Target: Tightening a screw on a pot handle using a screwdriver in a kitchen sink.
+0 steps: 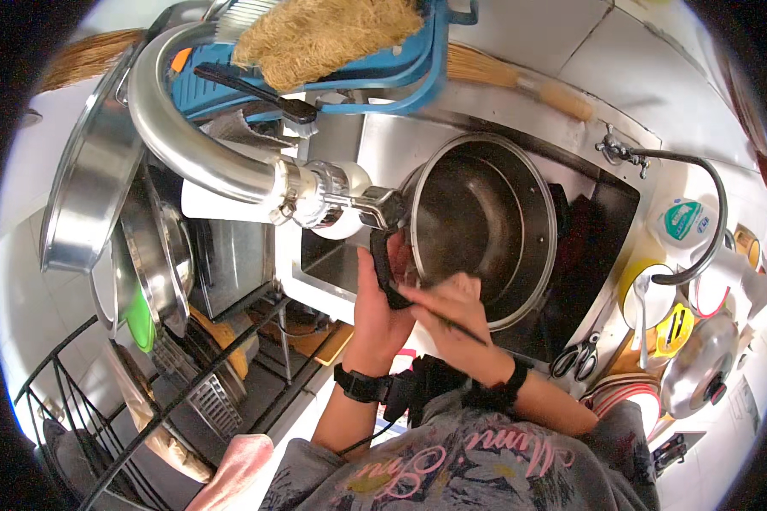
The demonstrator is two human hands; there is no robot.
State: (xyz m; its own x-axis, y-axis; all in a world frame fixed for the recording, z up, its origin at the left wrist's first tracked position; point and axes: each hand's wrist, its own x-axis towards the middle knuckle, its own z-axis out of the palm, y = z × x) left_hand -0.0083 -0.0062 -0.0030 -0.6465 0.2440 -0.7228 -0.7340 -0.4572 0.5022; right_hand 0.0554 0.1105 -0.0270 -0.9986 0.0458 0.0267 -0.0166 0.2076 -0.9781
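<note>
My left hand (375, 307) is under the end of the curved steel faucet (204, 157), its fingers closed round a dark, elongated piece like a handle (383, 268). Part of that piece is hidden by the hand and the faucet tip. My right hand (456, 328) is close beside it, fingers bent, with a thin dark stick (464, 330) in its grip. One finger of this hand reaches to the lower end of the handle-like piece. Just beyond both hands, a large metal pot (527, 175) with a dark inside stands in the sink (383, 140).
A blue rack (426, 85) with a fibrous brown scrubber (324, 38) and a black brush (256, 94) is at the back. Steel pans (94, 196) and a black wire rack (187, 396) stand left. Scissors (577, 356), bowls and a pot lid (699, 366) crowd the right.
</note>
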